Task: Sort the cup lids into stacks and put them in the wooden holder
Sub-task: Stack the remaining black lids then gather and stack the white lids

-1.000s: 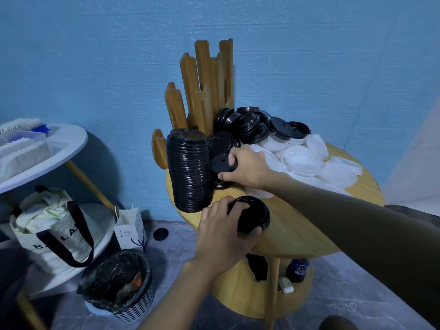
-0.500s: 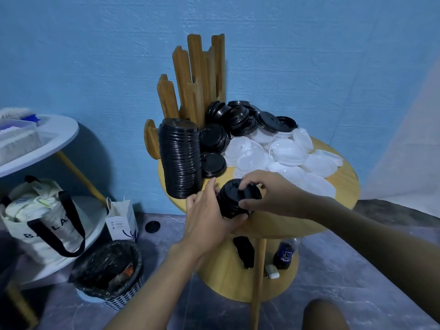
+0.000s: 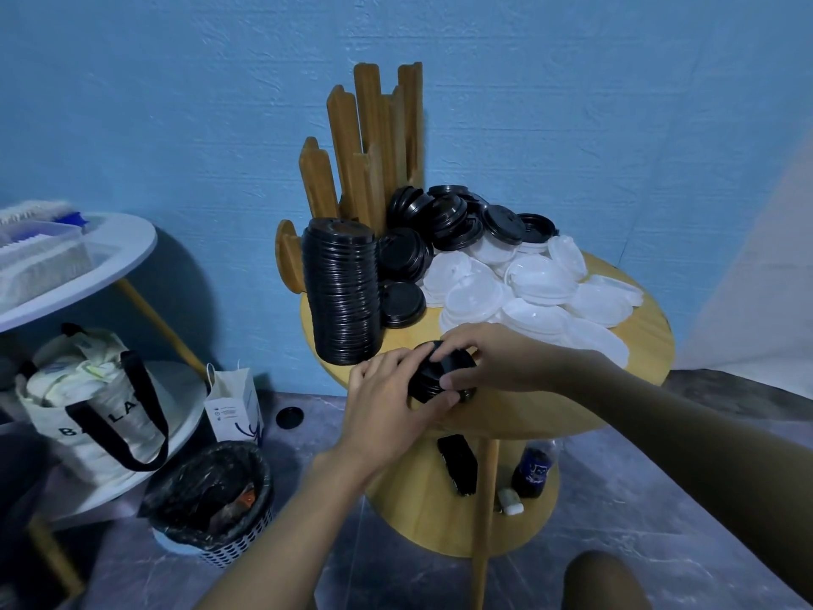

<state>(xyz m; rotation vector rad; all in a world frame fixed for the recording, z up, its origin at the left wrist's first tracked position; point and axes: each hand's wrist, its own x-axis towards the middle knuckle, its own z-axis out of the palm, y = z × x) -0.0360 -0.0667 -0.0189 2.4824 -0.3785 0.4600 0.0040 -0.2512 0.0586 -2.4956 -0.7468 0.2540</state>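
Observation:
Both hands hold a short stack of black lids (image 3: 433, 374) at the front edge of the round wooden table (image 3: 633, 345). My left hand (image 3: 391, 398) cups it from the left and below; my right hand (image 3: 488, 361) grips it from the top and right. A tall stack of black lids (image 3: 341, 297) stands in the front slot of the wooden holder (image 3: 374, 143) at the table's back left. Loose black lids (image 3: 444, 222) are heaped beside the holder, and a smaller black stack (image 3: 402, 303) sits by the tall one. White lids (image 3: 532, 288) lie spread over the right half.
One black lid (image 3: 289, 417) lies on the floor near a small paper bag (image 3: 235, 405). A lined bin (image 3: 211, 499) stands at lower left, a tote bag (image 3: 94, 402) under a white side table (image 3: 110, 253). A bottle (image 3: 534, 468) and dark object (image 3: 457, 464) sit on the lower shelf.
My right hand left the pile with a black lid and came to the small stack in my left hand. Both hands now close around that stack at the table's front edge.

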